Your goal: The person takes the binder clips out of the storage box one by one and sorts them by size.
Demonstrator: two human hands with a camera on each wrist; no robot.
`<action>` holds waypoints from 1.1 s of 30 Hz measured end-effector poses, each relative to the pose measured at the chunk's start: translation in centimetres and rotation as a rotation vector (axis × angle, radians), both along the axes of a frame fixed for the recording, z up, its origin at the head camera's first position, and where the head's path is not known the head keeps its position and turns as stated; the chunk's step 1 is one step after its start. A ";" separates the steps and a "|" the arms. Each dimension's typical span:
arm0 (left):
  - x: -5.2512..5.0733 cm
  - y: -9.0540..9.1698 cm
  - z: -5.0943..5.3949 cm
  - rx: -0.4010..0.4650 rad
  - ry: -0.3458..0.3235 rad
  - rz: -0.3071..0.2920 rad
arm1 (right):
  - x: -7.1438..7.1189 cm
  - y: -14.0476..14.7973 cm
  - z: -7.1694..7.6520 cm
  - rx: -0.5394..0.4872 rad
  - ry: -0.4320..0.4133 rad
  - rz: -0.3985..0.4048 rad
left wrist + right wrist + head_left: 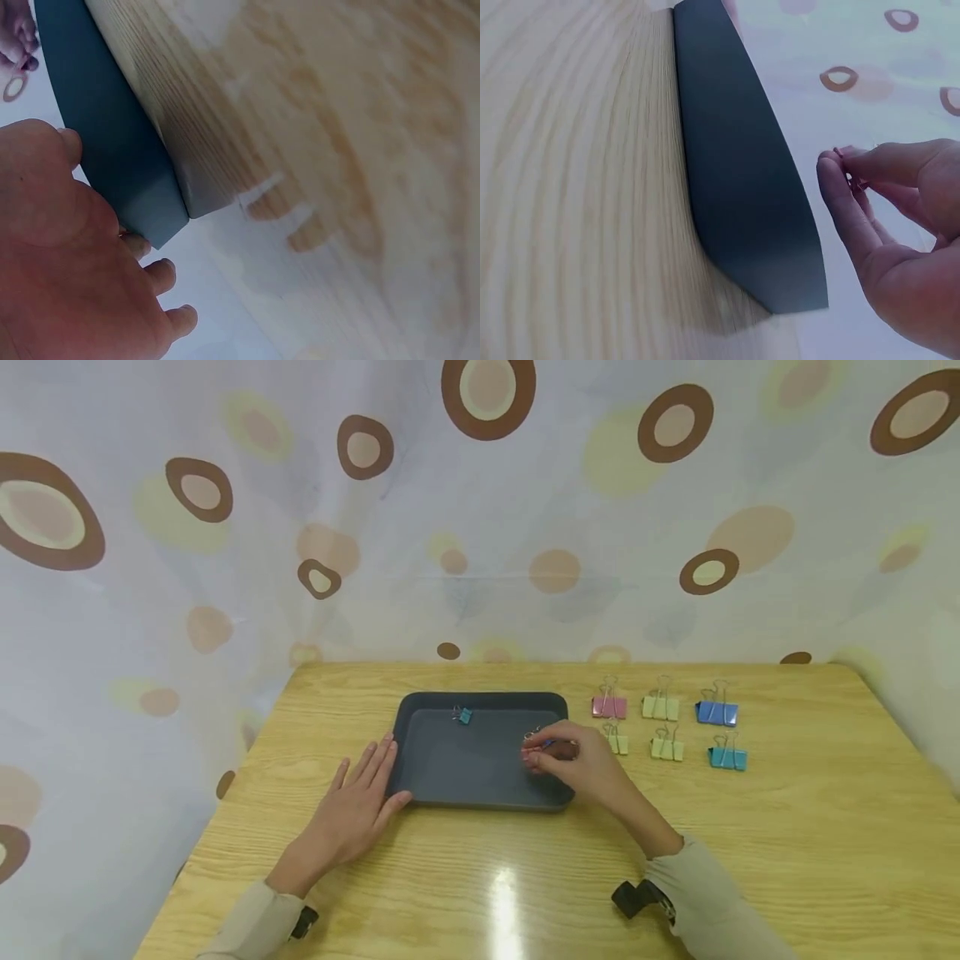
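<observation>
My right hand is over the right part of a dark grey tray, with a small pink binder clip pinched between thumb and fingertips. Most of that clip is hidden by the fingers; in the right wrist view only a reddish bit shows at the fingertips of the hand. Close behind the fingers, a wire loop and a bit of blue are partly covered. My left hand lies with straight fingers against the tray's left edge. Inside the tray, toward the back, sits a small teal binder clip.
Right of the tray, larger binder clips stand in two rows: pink, pale yellow and blue behind; two pale yellow, one of them in the middle, and teal in front. A patterned cloth hangs behind the wooden table.
</observation>
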State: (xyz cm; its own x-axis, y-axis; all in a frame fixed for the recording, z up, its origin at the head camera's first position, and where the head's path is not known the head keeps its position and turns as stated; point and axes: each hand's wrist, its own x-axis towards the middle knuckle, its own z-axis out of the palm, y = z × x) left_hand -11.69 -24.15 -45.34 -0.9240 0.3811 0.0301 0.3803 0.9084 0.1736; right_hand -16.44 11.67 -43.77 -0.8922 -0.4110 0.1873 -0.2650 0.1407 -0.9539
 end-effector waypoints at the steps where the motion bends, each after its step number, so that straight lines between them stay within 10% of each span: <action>1: 0.0 0.0 0.0 -0.002 0.002 0.000 | 0.3 0.5 0.0 -0.015 -0.007 -0.017; 14: -0.5 0.4 0.0 -0.016 0.008 -0.023 | 2.2 6.5 -1.5 0.030 0.095 -0.196; 21: -0.5 0.6 0.2 -0.032 -0.007 -0.031 | 2.3 8.3 -2.4 0.038 -0.067 -0.202; 33: 0.1 -0.2 0.1 -0.033 -0.018 -0.008 | 1.7 8.8 -2.8 0.332 -0.057 -0.230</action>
